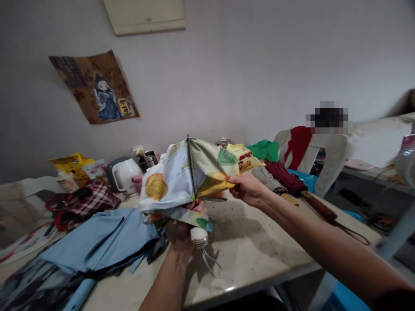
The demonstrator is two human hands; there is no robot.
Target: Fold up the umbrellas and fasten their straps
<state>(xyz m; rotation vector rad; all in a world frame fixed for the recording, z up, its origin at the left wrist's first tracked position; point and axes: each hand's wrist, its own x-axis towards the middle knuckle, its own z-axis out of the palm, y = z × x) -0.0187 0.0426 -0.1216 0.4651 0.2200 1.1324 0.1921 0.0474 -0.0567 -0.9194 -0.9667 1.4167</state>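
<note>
I hold a folding umbrella (pixel 181 177) with a pale canopy printed with yellow, orange and green fruit shapes, above a white table (pixel 259 250). My left hand (pixel 184 229) grips the shaft just above the white handle (pixel 199 237), under the bunched cloth. My right hand (pixel 247 188) pinches the right edge of the canopy and stretches it sideways. A black rib stands up along the middle fold.
A light blue umbrella (pixel 97 242) lies open-folded at the left front. A plaid red bag (pixel 87 198), a white kettle (pixel 125 172), snack packets (pixel 246 159) and rolled maroon umbrellas (pixel 292 181) stand behind. A person (pixel 311 147) sits at the far right.
</note>
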